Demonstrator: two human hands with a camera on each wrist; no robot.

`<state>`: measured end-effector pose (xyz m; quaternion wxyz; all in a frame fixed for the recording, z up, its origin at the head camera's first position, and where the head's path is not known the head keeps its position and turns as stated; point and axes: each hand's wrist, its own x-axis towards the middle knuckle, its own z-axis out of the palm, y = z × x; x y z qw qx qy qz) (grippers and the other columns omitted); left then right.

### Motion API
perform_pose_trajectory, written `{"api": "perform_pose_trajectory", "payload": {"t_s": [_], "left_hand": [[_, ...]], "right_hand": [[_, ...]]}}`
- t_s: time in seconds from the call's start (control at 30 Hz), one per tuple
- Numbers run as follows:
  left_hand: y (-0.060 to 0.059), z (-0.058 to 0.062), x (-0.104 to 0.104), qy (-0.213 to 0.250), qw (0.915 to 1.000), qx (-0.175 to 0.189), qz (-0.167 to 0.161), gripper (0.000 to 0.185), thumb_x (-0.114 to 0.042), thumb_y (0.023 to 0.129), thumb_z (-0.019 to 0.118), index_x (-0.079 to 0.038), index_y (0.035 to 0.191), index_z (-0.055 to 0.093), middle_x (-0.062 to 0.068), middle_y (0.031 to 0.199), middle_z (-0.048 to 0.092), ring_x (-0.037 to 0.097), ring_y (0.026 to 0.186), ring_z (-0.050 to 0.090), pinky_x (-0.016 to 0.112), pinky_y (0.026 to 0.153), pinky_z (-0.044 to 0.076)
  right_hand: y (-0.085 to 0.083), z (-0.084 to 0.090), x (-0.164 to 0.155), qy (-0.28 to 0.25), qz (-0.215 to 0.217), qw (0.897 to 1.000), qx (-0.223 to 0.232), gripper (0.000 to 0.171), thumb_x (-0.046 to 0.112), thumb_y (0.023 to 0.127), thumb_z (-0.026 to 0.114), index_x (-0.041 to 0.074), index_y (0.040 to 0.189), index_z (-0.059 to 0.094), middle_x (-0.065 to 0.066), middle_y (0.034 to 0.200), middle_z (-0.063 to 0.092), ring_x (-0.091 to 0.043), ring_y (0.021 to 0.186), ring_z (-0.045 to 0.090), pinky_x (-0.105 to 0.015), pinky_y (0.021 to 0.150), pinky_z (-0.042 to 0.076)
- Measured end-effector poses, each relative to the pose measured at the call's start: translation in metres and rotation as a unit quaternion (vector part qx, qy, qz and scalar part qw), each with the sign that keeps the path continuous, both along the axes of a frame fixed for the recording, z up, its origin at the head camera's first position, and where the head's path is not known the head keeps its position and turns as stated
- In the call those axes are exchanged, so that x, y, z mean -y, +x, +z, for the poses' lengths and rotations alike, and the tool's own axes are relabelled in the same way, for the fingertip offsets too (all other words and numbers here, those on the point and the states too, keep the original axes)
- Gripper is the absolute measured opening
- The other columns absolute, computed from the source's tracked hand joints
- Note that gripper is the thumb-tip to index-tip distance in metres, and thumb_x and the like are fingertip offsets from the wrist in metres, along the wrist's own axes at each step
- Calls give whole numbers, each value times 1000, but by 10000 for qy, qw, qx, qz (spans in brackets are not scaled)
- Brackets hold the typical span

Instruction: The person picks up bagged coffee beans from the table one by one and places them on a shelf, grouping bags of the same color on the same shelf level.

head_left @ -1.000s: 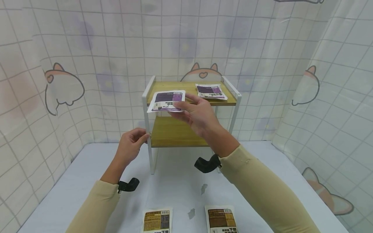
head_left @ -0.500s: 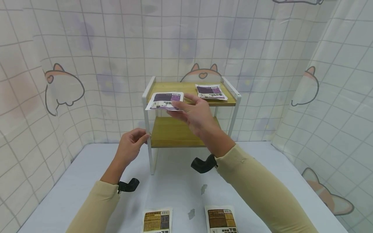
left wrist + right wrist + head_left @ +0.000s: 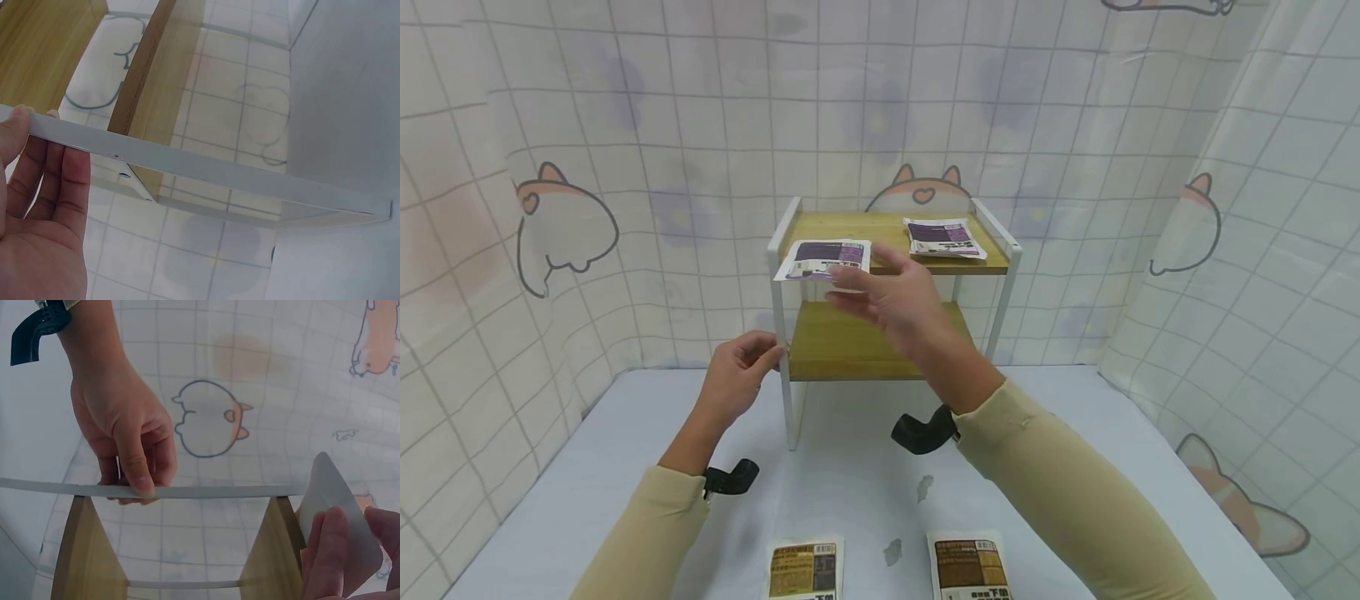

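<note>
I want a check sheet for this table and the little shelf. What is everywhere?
Surface: pale blue table with a few small dark marks near its front.
Job's things: purple packet at the front left of the top board of the wooden shelf rack, partly over the edge; a second purple packet lies at the top board's right.
Clutter: two brown packets at the table's near edge.
Hands: right hand pinches the purple packet's near edge; left hand grips the rack's white front-left post.
Cables: nothing seen; a black strap on each wrist.
Surroundings: tiled curtain with cartoon cats on all sides.
</note>
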<state>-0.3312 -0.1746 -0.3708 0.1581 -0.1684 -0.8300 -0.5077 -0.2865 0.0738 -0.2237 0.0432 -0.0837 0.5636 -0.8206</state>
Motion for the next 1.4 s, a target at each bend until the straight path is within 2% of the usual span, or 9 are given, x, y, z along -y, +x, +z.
{"api": "perform_pose_trajectory", "payload": {"t_s": [0.17,0.53,0.67,0.8,0.9,1.2,1.3,1.4], "left_hand": [[0,0,0,25,10000,15,-29,27,-30,102,65,-9,117,72,11,104,74,20,91,67,23,81,55],[0,1,-1,9,10000,-7,-48,28,-31,102,65,-9,117,72,10,104,74,19,92,67,21,80,54],[0,1,0,16,10000,-4,-62,28,-32,102,65,-9,117,72,11,104,74,19,91,67,22,79,54],[0,0,0,16,10000,39,-43,29,-34,102,65,-9,117,72,11,104,74,21,92,67,23,76,54],[-1,0,0,24,10000,29,-36,30,-34,102,65,-10,116,72,11,104,74,21,92,67,23,75,54],[-1,-1,0,66,9999,-56,-75,28,-32,102,65,-9,115,72,11,102,74,17,88,66,24,71,53],[0,0,0,60,10000,-31,-57,28,-32,102,65,-8,115,72,11,102,74,17,89,66,24,73,53],[0,0,0,56,10000,-10,-44,29,-32,102,65,-7,116,72,11,103,73,17,90,66,23,76,54]], "right_hand": [[0,-1,3,-116,1,9999,6,86,7,86,81,17,159,36,-13,127,70,-33,109,74,-33,86,61],[0,-1,5,-378,-216,9990,66,76,6,88,79,15,154,43,-13,125,71,-34,112,73,-31,87,60],[-1,-1,4,-205,-125,9997,-36,72,9,88,79,14,152,47,-11,125,71,-31,108,75,-31,88,60],[0,-1,4,-58,-65,9999,-115,75,9,88,80,15,154,44,-11,126,71,-30,105,75,-32,87,60],[0,-3,5,-86,-70,9998,-162,79,7,87,80,15,156,41,-12,126,71,-31,106,75,-33,86,61],[-1,-7,8,-153,-176,9992,-326,71,7,88,79,13,152,47,-12,125,72,-29,106,75,-33,87,60],[-1,-9,8,-156,-219,9988,-409,69,8,89,78,11,151,49,-12,124,72,-29,107,75,-32,87,60],[-2,-10,9,-166,-296,9985,-435,73,8,88,79,13,153,45,-11,124,73,-29,106,75,-32,86,60]]}}
